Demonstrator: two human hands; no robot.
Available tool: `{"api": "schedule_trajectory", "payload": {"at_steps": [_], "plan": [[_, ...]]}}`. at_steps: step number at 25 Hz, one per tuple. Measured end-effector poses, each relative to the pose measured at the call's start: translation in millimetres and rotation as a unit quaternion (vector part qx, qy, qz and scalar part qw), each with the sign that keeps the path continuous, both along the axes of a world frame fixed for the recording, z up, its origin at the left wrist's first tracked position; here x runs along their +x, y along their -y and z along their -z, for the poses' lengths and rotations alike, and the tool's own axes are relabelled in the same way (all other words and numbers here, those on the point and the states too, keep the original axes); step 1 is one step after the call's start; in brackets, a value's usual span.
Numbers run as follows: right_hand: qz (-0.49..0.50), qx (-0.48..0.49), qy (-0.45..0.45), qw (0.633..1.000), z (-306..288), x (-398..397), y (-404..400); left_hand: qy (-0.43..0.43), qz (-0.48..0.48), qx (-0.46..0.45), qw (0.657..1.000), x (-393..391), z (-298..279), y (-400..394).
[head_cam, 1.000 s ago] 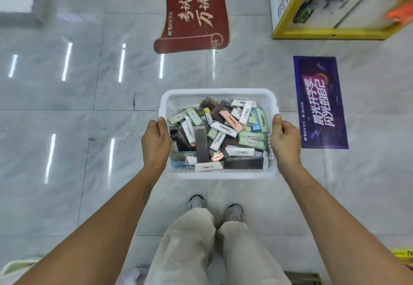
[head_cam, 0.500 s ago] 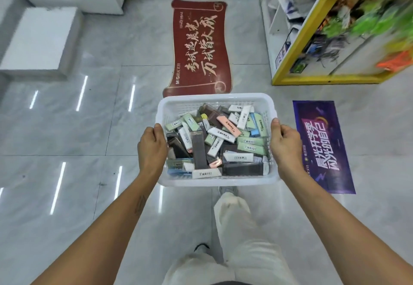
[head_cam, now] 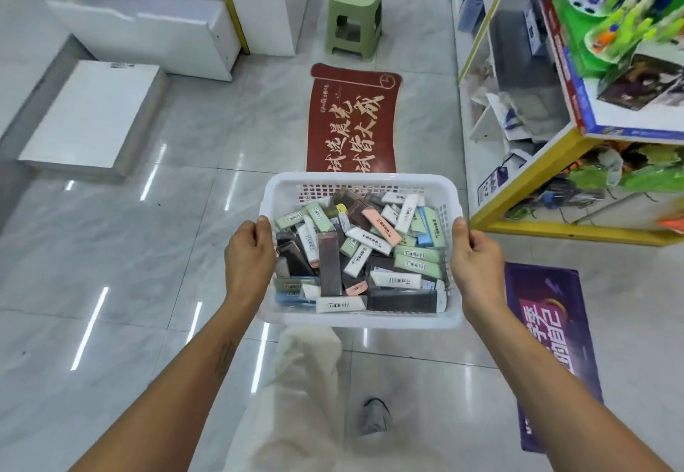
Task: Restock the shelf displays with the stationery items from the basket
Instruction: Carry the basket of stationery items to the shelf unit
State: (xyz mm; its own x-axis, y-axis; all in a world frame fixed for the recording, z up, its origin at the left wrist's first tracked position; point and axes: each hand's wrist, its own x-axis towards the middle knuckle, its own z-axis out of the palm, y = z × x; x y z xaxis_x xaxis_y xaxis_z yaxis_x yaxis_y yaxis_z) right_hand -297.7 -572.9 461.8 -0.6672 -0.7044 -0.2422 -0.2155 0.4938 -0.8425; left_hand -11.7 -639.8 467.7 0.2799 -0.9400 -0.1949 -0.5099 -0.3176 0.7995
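Near the shelf (head_cam: 577,160), both hands grip the basket (head_cam: 361,179) of erasers (head_cam: 381,229).

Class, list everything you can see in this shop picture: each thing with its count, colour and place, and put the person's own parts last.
basket: one, white plastic, centre, held above the floor.
stationery items: too many to count; green, white, pink, blue, dark; heaped in the basket.
stool: one, pale green, top centre on the floor.
red floor sticker: one, dark red, between stool and basket.
purple floor sticker: one, right of the basket.
shelf unit: one, yellow-framed, right, stocked with blurred goods.
white blocks: several, upper left.
trousers: cream, bottom centre.
shoe: one visible, grey.
left hand: grips the basket's left rim.
right hand: grips its right rim.
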Motion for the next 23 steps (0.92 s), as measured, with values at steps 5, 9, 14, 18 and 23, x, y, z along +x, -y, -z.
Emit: {"api": "schedule_trajectory", "payload": {"at_steps": [5, 9, 14, 18, 23], "plan": [[0.017, -0.006, 0.006, 1.000, 5, -3, 165, 0.000, 0.018, -0.013, 1.000, -5, 6, 176], [0.056, 0.005, 0.008, 0.998, -7, -16, 277, -0.001, 0.058, -0.020, 0.998, -25, -8, 310], [0.106, 0.023, -0.014, 0.994, -20, -59, 415, 0.011, 0.103, -0.006, 0.995, -75, -12, 472], [0.118, 0.008, -0.009, 0.993, -12, -107, 534, 0.014, 0.110, -0.018, 0.994, -125, -4, 596], [0.134, 0.001, 0.014, 0.991, -9, -171, 690, 0.022, 0.115, -0.025, 0.993, -194, -1, 761]]}}
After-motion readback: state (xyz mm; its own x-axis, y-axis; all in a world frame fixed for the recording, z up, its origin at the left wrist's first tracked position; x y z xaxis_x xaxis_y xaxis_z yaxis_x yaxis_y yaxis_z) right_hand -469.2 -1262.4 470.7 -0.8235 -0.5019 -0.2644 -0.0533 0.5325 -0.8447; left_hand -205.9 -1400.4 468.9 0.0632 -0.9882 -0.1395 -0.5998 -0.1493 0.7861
